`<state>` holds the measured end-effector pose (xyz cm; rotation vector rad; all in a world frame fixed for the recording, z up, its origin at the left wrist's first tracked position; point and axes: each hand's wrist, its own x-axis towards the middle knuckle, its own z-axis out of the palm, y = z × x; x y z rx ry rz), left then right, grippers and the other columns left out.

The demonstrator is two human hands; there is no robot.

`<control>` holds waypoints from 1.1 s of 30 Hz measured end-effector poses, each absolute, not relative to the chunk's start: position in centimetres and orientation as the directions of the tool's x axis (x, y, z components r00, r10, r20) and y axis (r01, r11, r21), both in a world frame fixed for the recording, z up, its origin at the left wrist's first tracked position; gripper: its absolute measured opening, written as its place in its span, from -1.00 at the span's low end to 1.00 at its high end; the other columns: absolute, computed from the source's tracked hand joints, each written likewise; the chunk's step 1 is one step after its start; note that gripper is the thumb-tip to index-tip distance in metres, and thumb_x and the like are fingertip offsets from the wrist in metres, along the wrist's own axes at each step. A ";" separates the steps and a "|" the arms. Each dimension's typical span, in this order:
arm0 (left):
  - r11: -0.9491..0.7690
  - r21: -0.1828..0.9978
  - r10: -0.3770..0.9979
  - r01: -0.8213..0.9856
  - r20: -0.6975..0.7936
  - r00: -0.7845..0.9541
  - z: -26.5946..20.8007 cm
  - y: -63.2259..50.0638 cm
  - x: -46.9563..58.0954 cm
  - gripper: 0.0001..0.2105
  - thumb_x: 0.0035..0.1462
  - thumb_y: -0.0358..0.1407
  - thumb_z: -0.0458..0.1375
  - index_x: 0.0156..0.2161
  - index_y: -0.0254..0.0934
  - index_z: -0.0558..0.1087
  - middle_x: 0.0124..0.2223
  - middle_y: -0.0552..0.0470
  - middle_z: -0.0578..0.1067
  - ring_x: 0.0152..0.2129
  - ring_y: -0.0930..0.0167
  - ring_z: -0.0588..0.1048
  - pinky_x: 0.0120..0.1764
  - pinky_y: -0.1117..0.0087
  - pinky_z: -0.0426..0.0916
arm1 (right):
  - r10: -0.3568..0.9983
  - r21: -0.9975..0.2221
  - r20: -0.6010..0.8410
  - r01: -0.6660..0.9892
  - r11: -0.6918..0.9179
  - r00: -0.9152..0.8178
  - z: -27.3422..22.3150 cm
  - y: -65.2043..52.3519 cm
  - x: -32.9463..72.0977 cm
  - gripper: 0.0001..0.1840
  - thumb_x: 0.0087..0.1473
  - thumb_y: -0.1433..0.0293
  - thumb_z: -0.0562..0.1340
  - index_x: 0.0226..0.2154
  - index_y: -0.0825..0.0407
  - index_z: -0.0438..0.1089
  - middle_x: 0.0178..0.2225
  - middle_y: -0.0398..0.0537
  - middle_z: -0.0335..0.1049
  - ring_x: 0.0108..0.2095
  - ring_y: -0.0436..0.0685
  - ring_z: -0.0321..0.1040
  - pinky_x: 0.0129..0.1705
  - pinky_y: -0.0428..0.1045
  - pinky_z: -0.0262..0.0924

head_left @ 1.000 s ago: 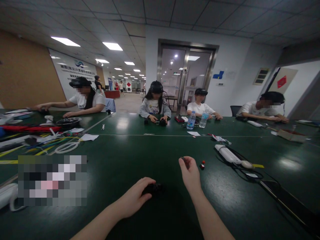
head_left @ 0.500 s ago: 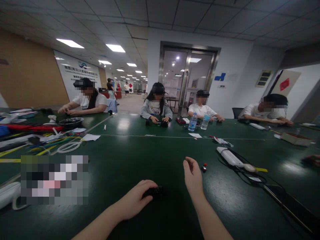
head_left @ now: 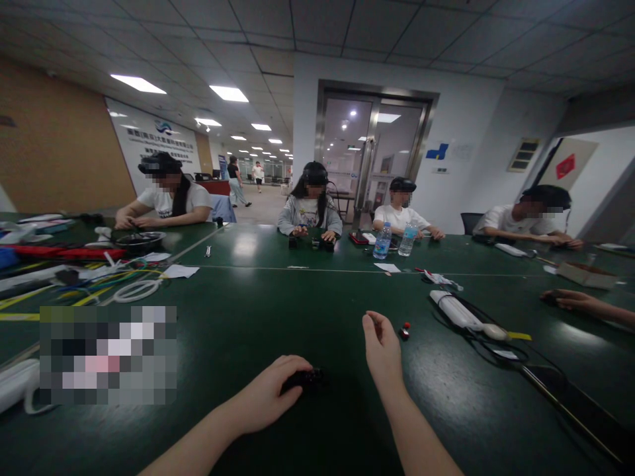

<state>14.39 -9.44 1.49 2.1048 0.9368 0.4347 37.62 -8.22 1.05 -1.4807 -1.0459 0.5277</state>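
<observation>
My left hand [head_left: 275,390] is closed around a small black object [head_left: 313,377] resting on the dark green table; its kind is too dark to make out. The thumb and fingers grip it from the left side. Just above the table to the right, my right hand [head_left: 383,347] has its fingers curled together toward the thumb. Whatever may be between those fingertips is hidden. Beside it on the right lies a small red-and-dark piece [head_left: 405,330], apart from the hand.
A white power strip [head_left: 455,309] with black cables lies to the right. A co-worker's hand [head_left: 578,303] rests on a dark thing at the far right. Two water bottles [head_left: 381,241] stand farther back. Cables [head_left: 139,291] and tools spread over the left side. Several people sit opposite.
My two hands have hardly moved. At the far right, the co-worker's hand has come farther into view. The person across the table has shifted their hands, and people walk in the background.
</observation>
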 end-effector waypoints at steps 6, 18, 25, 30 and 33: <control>-0.417 0.771 0.744 0.482 -0.014 0.667 1.2 -9.3 14.2 -0.68 0.08 -0.32 -0.01 -0.02 -0.08 0.27 0.02 0.06 0.29 -0.05 0.41 0.25 0.03 0.27 0.13 | 0.834 -0.951 0.217 0.301 0.065 0.507 1.1 -8.3 37.6 -0.52 -0.05 0.06 0.07 -0.16 0.01 0.25 -0.26 -0.04 0.33 -0.29 0.13 0.28 -0.30 0.00 0.18; -0.404 0.771 0.759 0.493 -0.018 0.650 1.1 -9.3 14.2 -0.66 0.07 -0.32 0.01 -0.01 -0.06 0.26 0.03 0.10 0.29 -0.04 0.42 0.26 0.05 0.30 0.12 | 0.808 -0.941 0.288 0.307 0.140 0.514 1.2 -8.5 37.1 -0.56 -0.14 0.10 0.18 -0.24 0.03 0.33 -0.36 -0.07 0.37 -0.36 0.11 0.28 -0.36 -0.01 0.17; -0.411 0.771 0.759 0.487 -0.007 0.651 1.2 -9.2 14.3 -0.65 0.05 -0.32 0.02 -0.01 -0.08 0.27 0.03 0.08 0.29 -0.03 0.40 0.25 0.06 0.29 0.10 | 0.839 -0.930 0.319 0.314 0.190 0.441 1.2 -8.5 36.8 -0.58 -0.15 0.11 0.19 -0.24 0.00 0.35 -0.34 -0.08 0.36 -0.37 0.09 0.28 -0.39 -0.02 0.18; -0.411 0.769 0.759 0.490 -0.009 0.650 1.2 -9.3 14.3 -0.65 0.06 -0.32 0.01 0.00 -0.10 0.26 0.03 0.06 0.30 -0.04 0.40 0.26 0.04 0.27 0.12 | 0.862 -0.920 0.329 0.338 0.199 0.387 1.3 -8.8 36.3 -0.58 -0.13 0.14 0.19 -0.21 0.02 0.32 -0.34 -0.08 0.34 -0.41 0.07 0.26 -0.40 -0.01 0.18; -0.411 0.768 0.764 0.490 -0.003 0.646 1.1 -9.3 14.2 -0.65 0.05 -0.32 0.02 -0.01 -0.08 0.26 0.02 0.07 0.30 -0.04 0.40 0.26 0.04 0.28 0.13 | 0.882 -0.915 0.328 0.347 0.207 0.338 1.6 -9.2 36.1 -0.60 -0.11 0.15 0.18 -0.21 0.01 0.32 -0.33 -0.07 0.34 -0.41 0.06 0.25 -0.40 -0.01 0.17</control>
